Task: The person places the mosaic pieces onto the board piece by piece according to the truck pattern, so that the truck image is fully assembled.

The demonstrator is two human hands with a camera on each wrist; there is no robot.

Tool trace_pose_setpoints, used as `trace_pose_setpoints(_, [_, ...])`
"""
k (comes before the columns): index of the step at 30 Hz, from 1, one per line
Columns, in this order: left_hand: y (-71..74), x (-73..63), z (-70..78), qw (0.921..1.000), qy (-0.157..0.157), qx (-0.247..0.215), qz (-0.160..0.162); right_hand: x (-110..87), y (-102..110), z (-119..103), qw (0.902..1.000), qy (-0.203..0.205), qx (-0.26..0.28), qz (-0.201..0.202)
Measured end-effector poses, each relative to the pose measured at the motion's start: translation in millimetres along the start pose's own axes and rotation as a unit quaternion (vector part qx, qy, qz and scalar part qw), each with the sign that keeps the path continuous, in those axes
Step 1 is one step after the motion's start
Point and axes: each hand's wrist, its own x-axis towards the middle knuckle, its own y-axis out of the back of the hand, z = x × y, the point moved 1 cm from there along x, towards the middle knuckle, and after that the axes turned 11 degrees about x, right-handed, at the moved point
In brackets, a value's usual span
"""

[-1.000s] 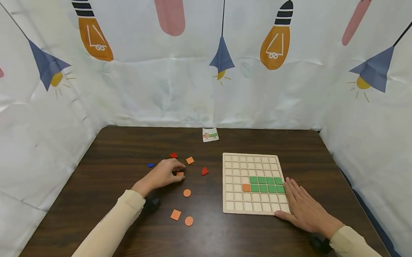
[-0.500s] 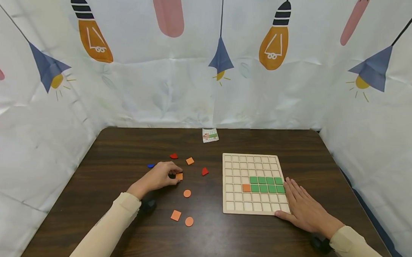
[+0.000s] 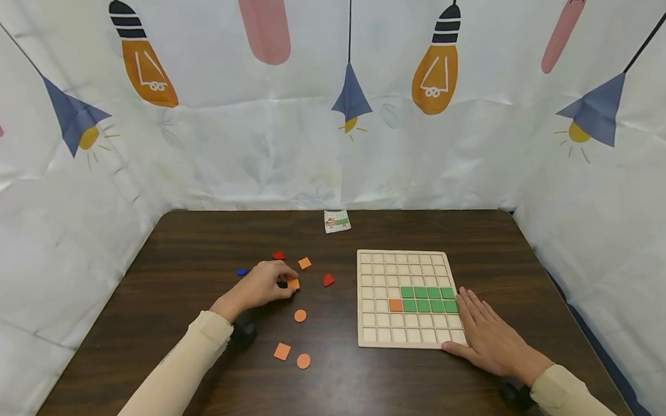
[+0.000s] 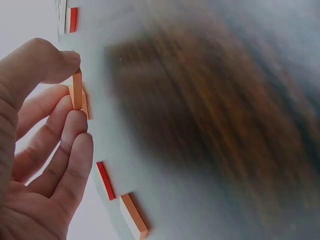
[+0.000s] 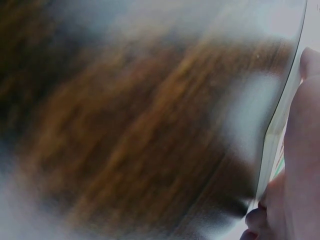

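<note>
My left hand [image 3: 261,285] pinches an orange square tile [image 3: 294,284] between thumb and fingertips, over the left part of the table. The left wrist view shows that tile [image 4: 77,91] on edge between thumb and finger, with more tiles beyond it. At the right, my right hand [image 3: 490,336] lies with straight fingers along the right edge of a wooden grid board [image 3: 365,344]. In the right wrist view only part of this hand [image 5: 305,130] and the board's edge [image 5: 270,145] show. The board bears two rows of green tiles [image 3: 421,299] and one orange square [image 3: 395,305].
Around my left hand lie orange squares [image 3: 282,351], orange circles [image 3: 300,316], red pieces [image 3: 328,280] and a blue piece [image 3: 242,271]. A small printed card [image 3: 337,221] lies at the table's back edge. A patterned cloth [image 3: 302,152] hangs behind the table.
My left hand drew back slightly to the left, then moved a little right with the orange tile. My right hand and the board stay put; the head view has shifted slightly.
</note>
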Motion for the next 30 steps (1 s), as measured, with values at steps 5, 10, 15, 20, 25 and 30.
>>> trace_pose_setpoints(5, [1.1,6.9,7.3,1.0000,-0.004,0.003,0.001,-0.5,0,2,1.0000,0.000,-0.003,0.002])
trace_pose_setpoints(10, [2.3,13.9,15.7,0.9999,-0.012,0.003,-0.004,-1.4,2,1,0.9999,0.005,-0.006,0.007])
trace_pose_setpoints(15, [0.6,21.8,25.5,0.9997,-0.023,0.000,-0.006,-1.6,2,0,0.9999,0.006,-0.007,0.005])
trace_pose_setpoints(20, [-4.1,31.1,35.6,0.9993,-0.037,-0.007,-0.008,-1.9,0,1,0.9998,0.011,-0.015,0.009])
trace_pose_setpoints(25, [-8.4,40.8,48.4,0.9986,-0.053,-0.005,-0.009,-1.9,0,2,0.9997,0.012,-0.018,0.013])
trace_pose_setpoints(30, [-11.3,51.9,60.3,0.9977,-0.067,-0.004,-0.010,-2.1,1,3,0.9996,0.011,-0.020,0.015])
